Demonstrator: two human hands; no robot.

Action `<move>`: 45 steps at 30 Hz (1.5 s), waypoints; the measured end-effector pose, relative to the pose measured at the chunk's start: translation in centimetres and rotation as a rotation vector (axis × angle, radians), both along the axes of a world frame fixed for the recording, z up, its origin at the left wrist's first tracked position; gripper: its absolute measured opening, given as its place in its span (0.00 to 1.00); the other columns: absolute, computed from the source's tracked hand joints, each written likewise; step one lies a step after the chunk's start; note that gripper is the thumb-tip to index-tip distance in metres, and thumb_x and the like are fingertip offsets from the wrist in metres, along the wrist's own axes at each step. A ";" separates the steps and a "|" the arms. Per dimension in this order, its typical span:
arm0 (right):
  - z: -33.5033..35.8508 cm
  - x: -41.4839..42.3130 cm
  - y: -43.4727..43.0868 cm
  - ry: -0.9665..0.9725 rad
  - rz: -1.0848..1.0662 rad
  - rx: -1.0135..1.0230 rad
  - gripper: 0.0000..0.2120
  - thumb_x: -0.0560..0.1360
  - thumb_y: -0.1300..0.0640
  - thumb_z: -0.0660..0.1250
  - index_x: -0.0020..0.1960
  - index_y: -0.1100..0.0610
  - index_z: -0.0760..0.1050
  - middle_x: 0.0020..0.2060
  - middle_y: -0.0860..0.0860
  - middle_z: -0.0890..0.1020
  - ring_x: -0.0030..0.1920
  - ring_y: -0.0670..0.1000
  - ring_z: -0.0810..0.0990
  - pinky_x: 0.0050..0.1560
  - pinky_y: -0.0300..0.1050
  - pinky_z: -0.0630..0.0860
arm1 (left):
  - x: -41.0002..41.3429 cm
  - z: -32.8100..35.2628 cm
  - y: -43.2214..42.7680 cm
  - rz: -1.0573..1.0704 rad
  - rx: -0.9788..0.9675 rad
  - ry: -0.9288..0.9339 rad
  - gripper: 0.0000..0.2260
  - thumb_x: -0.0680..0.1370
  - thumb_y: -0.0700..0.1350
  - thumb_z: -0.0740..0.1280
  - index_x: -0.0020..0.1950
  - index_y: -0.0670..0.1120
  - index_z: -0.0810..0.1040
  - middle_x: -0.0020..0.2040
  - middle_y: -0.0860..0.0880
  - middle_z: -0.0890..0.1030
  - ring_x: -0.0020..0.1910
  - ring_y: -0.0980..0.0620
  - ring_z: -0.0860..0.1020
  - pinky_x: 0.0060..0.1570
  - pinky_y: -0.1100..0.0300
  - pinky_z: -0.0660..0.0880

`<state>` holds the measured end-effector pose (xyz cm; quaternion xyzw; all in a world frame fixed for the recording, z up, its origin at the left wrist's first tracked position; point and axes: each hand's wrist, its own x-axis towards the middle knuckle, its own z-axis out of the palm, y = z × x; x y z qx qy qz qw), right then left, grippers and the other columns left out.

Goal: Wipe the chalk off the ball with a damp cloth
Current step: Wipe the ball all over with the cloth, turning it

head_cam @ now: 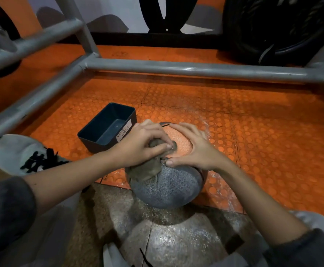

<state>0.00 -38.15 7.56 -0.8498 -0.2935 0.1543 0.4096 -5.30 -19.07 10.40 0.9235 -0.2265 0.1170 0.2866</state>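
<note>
Orange studded mats (272,132) cover most of the floor, meeting a patch of speckled grey stone (176,239) near the person's knees. On that seam sits the ball (169,185), grey-textured on its near side and orange on top. The left hand (142,143) curls its fingers round a bunched brown-grey cloth (144,171) and presses it onto the top of the ball, with the loose end draping down the near left side. The right hand (194,147) lies flat on the ball's right shoulder, fingers straight and gripping nothing, thumb stretched toward the cloth. Pale dust (213,176) speckles the mat just right of the ball. Just beyond the left hand stands a dark bin (95,145) whose label (124,130) reads "WASTE BASKET". A white shoe (17,151) with black laces is at the left. Grey metal tubes (195,69) frame the area, with a pale wall (109,8) and dark round shapes (272,26) behind.
</note>
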 end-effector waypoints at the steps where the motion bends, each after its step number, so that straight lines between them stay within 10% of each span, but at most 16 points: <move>1: -0.1 -0.2 0.0 -0.018 -0.001 0.001 0.46 0.52 0.33 0.72 0.68 0.31 0.59 0.69 0.39 0.59 0.68 0.44 0.54 0.65 0.47 0.54 | 0.4 0.2 0.1 0.048 -0.025 -0.002 0.10 0.73 0.56 0.65 0.46 0.53 0.82 0.44 0.55 0.80 0.46 0.53 0.74 0.50 0.53 0.68; 11: -1.1 -1.4 -0.1 -0.103 0.027 -0.003 0.49 0.50 0.26 0.71 0.67 0.28 0.57 0.64 0.33 0.57 0.67 0.43 0.53 0.66 0.49 0.55 | -0.1 0.2 1.4 0.256 -0.194 0.095 0.10 0.74 0.45 0.71 0.40 0.61 0.77 0.43 0.58 0.79 0.47 0.61 0.73 0.49 0.70 0.67; 19: -0.6 0.5 0.3 -0.022 -0.057 0.028 0.48 0.49 0.25 0.69 0.67 0.34 0.61 0.62 0.38 0.62 0.69 0.48 0.59 0.67 0.46 0.56 | -0.9 0.0 0.2 -0.058 0.016 -0.046 0.12 0.73 0.54 0.66 0.47 0.48 0.84 0.45 0.56 0.80 0.48 0.56 0.75 0.53 0.67 0.67; 27: -1.8 -1.3 -0.4 -0.079 -0.099 0.051 0.46 0.51 0.25 0.66 0.67 0.29 0.57 0.63 0.34 0.57 0.66 0.40 0.52 0.66 0.48 0.53 | 2.0 -0.7 2.3 0.479 -0.352 0.202 0.01 0.76 0.42 0.69 0.45 0.48 0.81 0.42 0.55 0.80 0.47 0.56 0.78 0.48 0.67 0.72; 31: -2.4 -2.2 0.1 -0.112 -0.168 0.079 0.47 0.51 0.24 0.66 0.68 0.31 0.58 0.64 0.36 0.58 0.66 0.42 0.52 0.66 0.47 0.54 | 0.9 -0.6 1.4 0.464 -0.462 0.234 0.03 0.76 0.42 0.69 0.44 0.50 0.80 0.43 0.57 0.81 0.45 0.61 0.78 0.50 0.64 0.73; 37: -1.3 -1.3 -0.1 -0.006 -0.148 0.061 0.51 0.55 0.31 0.71 0.74 0.37 0.55 0.67 0.39 0.58 0.66 0.42 0.51 0.68 0.48 0.53 | -0.5 0.7 -1.3 0.139 -0.135 0.115 0.08 0.73 0.43 0.72 0.42 0.57 0.79 0.42 0.60 0.79 0.47 0.63 0.75 0.51 0.70 0.67; 45: -2.0 -0.5 -2.6 0.084 -0.044 0.124 0.51 0.58 0.38 0.76 0.73 0.38 0.52 0.73 0.35 0.53 0.73 0.39 0.50 0.75 0.53 0.53 | 1.8 0.8 1.4 0.540 -0.401 0.381 0.03 0.73 0.46 0.73 0.40 0.48 0.81 0.36 0.52 0.81 0.38 0.57 0.77 0.47 0.57 0.74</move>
